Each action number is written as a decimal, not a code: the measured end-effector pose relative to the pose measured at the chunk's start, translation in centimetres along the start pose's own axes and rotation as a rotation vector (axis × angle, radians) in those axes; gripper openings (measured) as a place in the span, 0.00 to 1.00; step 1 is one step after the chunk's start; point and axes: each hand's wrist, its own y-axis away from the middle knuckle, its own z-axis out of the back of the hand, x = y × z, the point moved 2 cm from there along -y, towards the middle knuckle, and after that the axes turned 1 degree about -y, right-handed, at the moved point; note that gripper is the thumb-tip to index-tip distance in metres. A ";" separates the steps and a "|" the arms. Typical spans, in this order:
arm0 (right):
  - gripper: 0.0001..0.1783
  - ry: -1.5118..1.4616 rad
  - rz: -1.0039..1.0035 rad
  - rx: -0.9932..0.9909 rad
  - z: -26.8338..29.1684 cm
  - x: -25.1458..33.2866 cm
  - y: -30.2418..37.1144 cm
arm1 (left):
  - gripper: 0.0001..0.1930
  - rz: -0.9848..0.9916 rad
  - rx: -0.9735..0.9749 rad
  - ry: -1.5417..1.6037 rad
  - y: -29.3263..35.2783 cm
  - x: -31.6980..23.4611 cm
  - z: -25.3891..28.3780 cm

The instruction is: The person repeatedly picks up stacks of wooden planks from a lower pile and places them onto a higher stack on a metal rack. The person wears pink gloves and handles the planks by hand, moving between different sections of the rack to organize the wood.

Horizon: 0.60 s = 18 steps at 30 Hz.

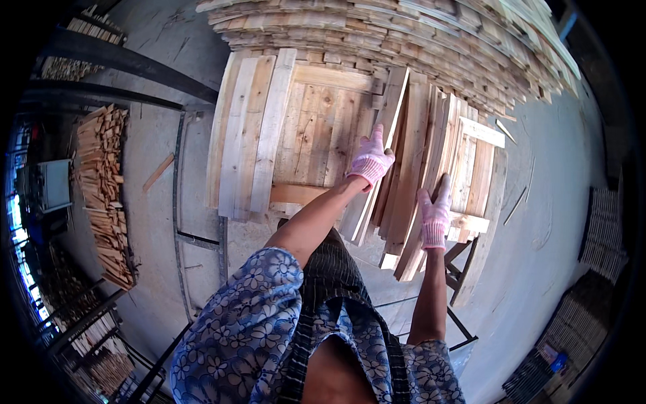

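My left hand point(372, 159), in a pink knit glove, is closed around a narrow wooden plank point(393, 94) that leans on its edge. Its index finger stretches along the wood. My right hand point(435, 212), gloved alike, rests against a group of planks point(410, 161) standing close together on the right. Its thumb and fingers are spread apart, and part of its contact with the wood is hidden. Left of my hands, pale loose boards point(245, 135) lie side by side over a layer of boards point(323, 121) with crosspieces.
A tall stack of planks point(377, 34) rises just beyond the work. Short wood pieces point(104, 195) are piled at left, near a dark metal frame point(178, 175). A board with a crosspiece point(481, 132) lies at right. Wood scraps dot the concrete floor point(538, 202).
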 end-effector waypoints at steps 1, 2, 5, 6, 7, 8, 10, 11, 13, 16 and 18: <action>0.44 -0.081 0.067 -0.009 -0.7 0.1 0.9 | 0.44 0.008 -0.003 0.032 1.0 0.4 1.3; 0.44 -0.182 0.137 -0.023 -2.0 0.7 1.5 | 0.42 -0.022 -0.107 -0.026 0.8 1.8 1.7; 0.45 -0.414 0.152 0.080 -6.6 5.4 2.3 | 0.40 0.081 -0.228 -0.059 1.5 6.1 7.7; 0.45 -0.415 0.160 0.125 -8.5 7.0 2.0 | 0.40 0.137 -0.305 -0.109 1.0 7.6 9.1; 0.44 -0.389 0.020 0.178 -9.5 9.9 2.0 | 0.40 0.131 -0.303 -0.136 0.5 8.9 9.5; 0.47 -0.319 0.073 0.161 -12.6 10.2 0.8 | 0.40 0.128 -0.302 -0.162 0.1 10.2 10.0; 0.50 -0.122 0.037 0.218 -16.7 11.5 -1.0 | 0.43 0.097 -0.304 -0.233 -0.4 11.3 9.7; 0.51 -0.001 -0.047 0.300 -18.4 12.9 -1.2 | 0.42 0.087 -0.276 -0.205 -0.7 11.4 9.6; 0.50 0.333 -0.088 0.196 -20.7 14.4 -0.5 | 0.41 -0.006 -0.331 -0.188 0.6 10.9 10.2; 0.49 0.279 -0.086 0.235 -20.6 13.7 -0.7 | 0.32 -0.274 -0.714 -0.085 3.3 15.1 16.2; 0.49 0.189 -0.023 0.222 -20.8 12.5 -1.1 | 0.30 -0.220 -0.887 -0.130 4.3 20.9 22.6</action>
